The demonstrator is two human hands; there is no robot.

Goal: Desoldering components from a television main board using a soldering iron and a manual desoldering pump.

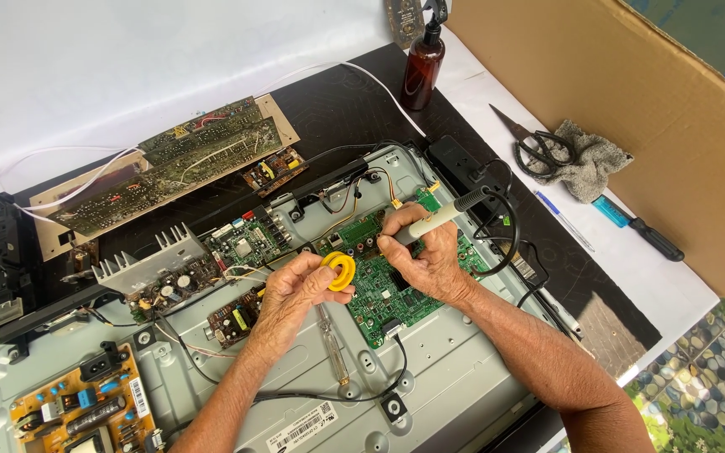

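Grey sheet-metal chassis (455, 369) fills the bottom of the view, a flat panel's back lying open on the dark table (354, 101). At two o'clock leans a big brown cardboard sheet (631, 109). At ten o'clock a long, dusty circuit board (169, 172) rests on a beige backing, well apart from the hands. At seven o'clock sits an orange power board (77, 407), and just above it a finned aluminium heat sink (153, 256). Dead centre is the green main board (379, 277), and both hands work right over it. At one o'clock lie black-handled scissors (539, 147) on a grey rag (593, 164), with a brown spray bottle (423, 67) at twelve.

Now the hands. The right hand (434, 264) is wrapped shut around a soldering iron (438, 216), cream handle angled toward one o'clock, black cord looping off to three; its tip is hidden behind the fingers. The left hand (291, 294) pinches a small yellow solder spool (341, 270) between thumb and fingertips, just beside the right hand, above the green board's nine o'clock edge. A clear-handled screwdriver (333, 352) lies on the chassis at six o'clock.
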